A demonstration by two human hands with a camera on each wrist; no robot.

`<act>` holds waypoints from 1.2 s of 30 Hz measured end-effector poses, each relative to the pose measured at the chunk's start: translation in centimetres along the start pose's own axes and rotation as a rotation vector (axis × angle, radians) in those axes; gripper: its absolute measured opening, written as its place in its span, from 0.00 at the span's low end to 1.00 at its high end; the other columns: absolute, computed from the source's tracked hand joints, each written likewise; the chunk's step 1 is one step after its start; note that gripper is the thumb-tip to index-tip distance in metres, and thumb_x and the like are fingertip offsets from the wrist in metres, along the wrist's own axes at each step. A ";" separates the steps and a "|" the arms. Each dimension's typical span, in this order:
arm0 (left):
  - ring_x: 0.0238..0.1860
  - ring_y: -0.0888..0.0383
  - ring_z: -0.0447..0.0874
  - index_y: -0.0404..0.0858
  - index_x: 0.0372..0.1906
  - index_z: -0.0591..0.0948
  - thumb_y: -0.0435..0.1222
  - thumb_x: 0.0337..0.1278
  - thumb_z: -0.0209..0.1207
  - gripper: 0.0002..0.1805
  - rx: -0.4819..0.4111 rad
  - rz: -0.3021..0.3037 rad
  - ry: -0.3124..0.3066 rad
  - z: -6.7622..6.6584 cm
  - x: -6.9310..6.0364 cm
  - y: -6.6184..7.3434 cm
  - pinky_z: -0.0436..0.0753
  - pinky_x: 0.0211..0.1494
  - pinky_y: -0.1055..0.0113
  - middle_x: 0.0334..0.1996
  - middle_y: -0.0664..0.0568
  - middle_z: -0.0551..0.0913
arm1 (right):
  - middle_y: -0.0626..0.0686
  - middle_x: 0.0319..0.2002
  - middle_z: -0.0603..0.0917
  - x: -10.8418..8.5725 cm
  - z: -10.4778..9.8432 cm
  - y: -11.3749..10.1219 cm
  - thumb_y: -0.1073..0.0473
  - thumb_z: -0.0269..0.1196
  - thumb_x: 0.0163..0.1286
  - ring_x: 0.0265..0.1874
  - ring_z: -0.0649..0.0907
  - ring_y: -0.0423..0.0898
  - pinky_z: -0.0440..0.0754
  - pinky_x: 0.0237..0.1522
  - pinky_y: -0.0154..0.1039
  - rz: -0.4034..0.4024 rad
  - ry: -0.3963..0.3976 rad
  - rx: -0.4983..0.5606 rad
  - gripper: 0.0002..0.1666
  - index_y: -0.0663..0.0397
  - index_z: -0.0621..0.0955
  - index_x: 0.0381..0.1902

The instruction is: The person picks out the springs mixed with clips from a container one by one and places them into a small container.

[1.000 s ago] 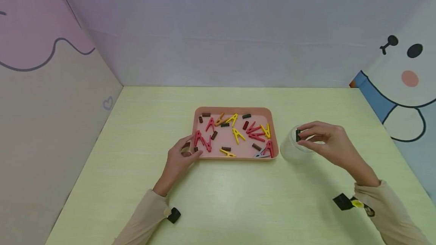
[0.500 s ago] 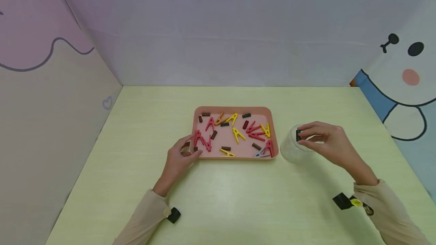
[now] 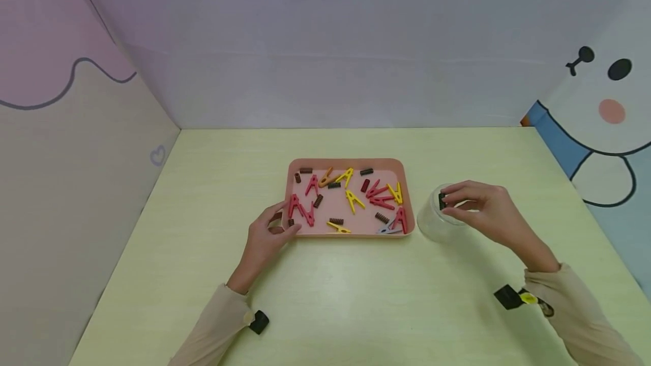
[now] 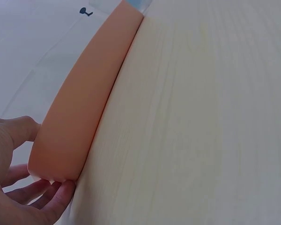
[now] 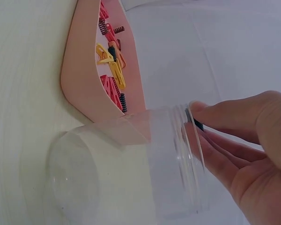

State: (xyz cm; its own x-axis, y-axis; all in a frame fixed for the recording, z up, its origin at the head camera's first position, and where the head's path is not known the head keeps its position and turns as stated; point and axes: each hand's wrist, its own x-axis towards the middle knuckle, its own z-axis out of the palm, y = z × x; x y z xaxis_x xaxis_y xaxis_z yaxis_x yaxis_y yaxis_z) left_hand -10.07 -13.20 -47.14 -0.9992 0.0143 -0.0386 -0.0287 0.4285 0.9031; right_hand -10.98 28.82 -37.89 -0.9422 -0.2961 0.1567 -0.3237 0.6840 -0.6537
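My right hand [image 3: 483, 208] pinches a small black ribbed spring [image 3: 442, 201] between thumb and fingers, right at the mouth of a clear jar [image 3: 434, 223]. In the right wrist view the spring [image 5: 198, 124] shows dark behind the jar's rim, and the jar [image 5: 126, 168] holds nothing visible. At the near left corner of a pink tray [image 3: 351, 236], my left hand [image 3: 265, 240] grips the wall with thumb and curled fingers. Several red and yellow clips [image 3: 354, 200], an orange clip [image 3: 325, 178], a grey clip [image 3: 389, 229] and several dark springs [image 3: 336, 221] lie loose in the tray.
The pale wooden table [image 3: 330, 298] stretches in front of the tray and jar. A back wall [image 3: 356, 89] and printed side panels [image 3: 610, 174] enclose it. Tray and jar stand close together.
The head view has shifted slightly. Both hands keep their places: the right still pinches the spring at the jar's mouth, the left still grips the tray.
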 end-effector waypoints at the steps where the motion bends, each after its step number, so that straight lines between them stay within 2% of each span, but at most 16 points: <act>1: 0.48 0.51 0.78 0.45 0.65 0.71 0.41 0.50 0.69 0.35 0.002 0.002 -0.001 0.0 0.0 0.0 0.83 0.42 0.68 0.59 0.49 0.73 | 0.56 0.47 0.82 0.0 0.0 0.0 0.67 0.70 0.56 0.37 0.81 0.33 0.79 0.36 0.21 0.006 -0.003 0.000 0.10 0.58 0.85 0.37; 5: 0.49 0.52 0.78 0.44 0.65 0.71 0.41 0.50 0.69 0.35 0.007 0.004 -0.004 0.0 0.0 0.2 0.83 0.43 0.67 0.59 0.48 0.73 | 0.57 0.47 0.82 0.1 0.1 0.0 0.66 0.70 0.56 0.39 0.82 0.40 0.78 0.36 0.22 0.010 -0.012 0.015 0.10 0.59 0.85 0.38; 9: 0.48 0.52 0.78 0.44 0.65 0.71 0.41 0.50 0.69 0.35 0.001 -0.003 -0.009 0.0 -0.1 0.3 0.83 0.42 0.67 0.59 0.48 0.73 | 0.58 0.46 0.83 0.1 0.1 0.0 0.67 0.70 0.55 0.40 0.82 0.41 0.79 0.37 0.23 0.000 -0.017 0.018 0.11 0.59 0.86 0.38; 17: 0.50 0.51 0.78 0.43 0.65 0.71 0.40 0.50 0.69 0.35 -0.012 0.003 -0.017 0.0 -0.1 0.3 0.83 0.43 0.67 0.59 0.47 0.73 | 0.58 0.44 0.84 0.2 0.2 0.1 0.69 0.69 0.56 0.38 0.83 0.50 0.80 0.36 0.25 -0.002 -0.037 -0.010 0.11 0.60 0.85 0.38; 20: 0.50 0.51 0.78 0.42 0.65 0.71 0.40 0.50 0.68 0.35 -0.011 0.003 -0.019 0.1 -0.1 0.3 0.83 0.43 0.66 0.59 0.47 0.73 | 0.57 0.43 0.84 0.2 0.1 -0.1 0.69 0.68 0.57 0.36 0.83 0.47 0.80 0.36 0.24 -0.013 -0.028 -0.030 0.11 0.60 0.85 0.39; 27: 0.49 0.51 0.78 0.42 0.65 0.71 0.41 0.51 0.68 0.34 -0.011 0.012 -0.012 0.0 -0.2 0.4 0.83 0.43 0.66 0.59 0.47 0.73 | 0.54 0.43 0.83 0.2 -0.3 -0.5 0.69 0.67 0.59 0.34 0.81 0.32 0.79 0.36 0.22 -0.078 0.019 -0.027 0.11 0.58 0.84 0.41; 36: 0.47 0.50 0.79 0.43 0.66 0.71 0.41 0.51 0.68 0.35 -0.014 0.010 -0.012 -0.1 -0.1 0.1 0.83 0.41 0.68 0.59 0.48 0.73 | 0.51 0.43 0.83 0.2 -0.3 -1.9 0.71 0.68 0.56 0.35 0.81 0.33 0.78 0.37 0.21 -0.153 0.063 -0.014 0.15 0.57 0.84 0.43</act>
State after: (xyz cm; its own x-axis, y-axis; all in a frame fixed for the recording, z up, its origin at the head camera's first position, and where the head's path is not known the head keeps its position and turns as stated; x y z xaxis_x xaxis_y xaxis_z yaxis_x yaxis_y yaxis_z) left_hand -9.98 -13.23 -47.00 -0.9990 0.0294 -0.0349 -0.0195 0.4160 0.9092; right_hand -10.62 27.68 -36.37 -0.8850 -0.3557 0.3003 -0.4650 0.6433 -0.6082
